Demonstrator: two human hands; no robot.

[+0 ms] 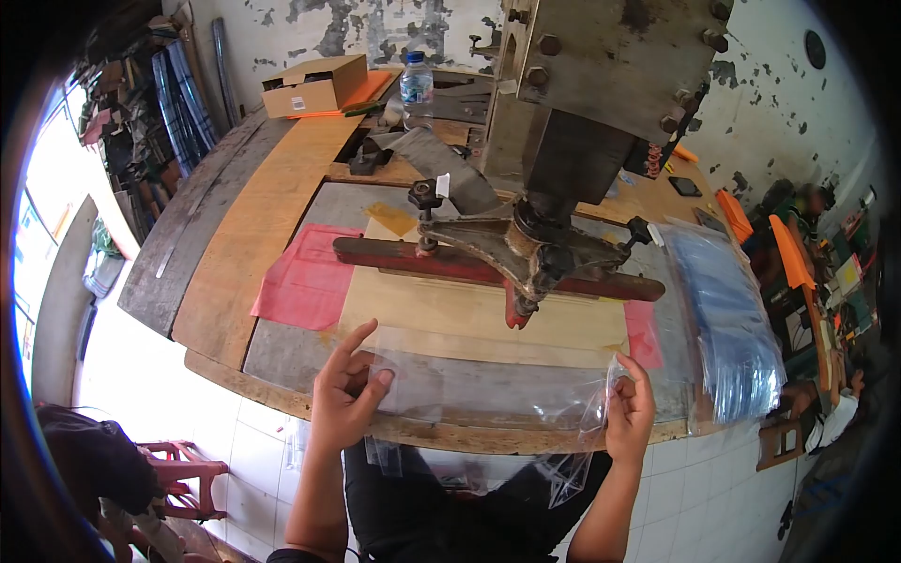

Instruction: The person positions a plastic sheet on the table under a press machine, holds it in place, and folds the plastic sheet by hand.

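A clear plastic sheet (pixel 497 399) stretches between my hands over the front edge of the table, and its lower part hangs above my lap. My left hand (pixel 345 389) grips the sheet's left end between thumb and curled fingers, the index finger pointing up. At the right end, my right hand (pixel 631 410) pinches the crumpled plastic. Just beyond the sheet lies a cream-coloured board (pixel 469 328) on the press bed. Above that board is the press's long red bar (pixel 375 251), carried by a metal bracket (pixel 479 236).
A stack of clear plastic sheets (pixel 727 319) lies at the right table edge. Pink sheeting (pixel 305 281) shows left of the board. Farther back are a cardboard box (pixel 319 86), a water bottle (pixel 417 92) and a phone (pixel 685 187). Another person (pixel 94 460) is at lower left, near a red stool (pixel 183 479).
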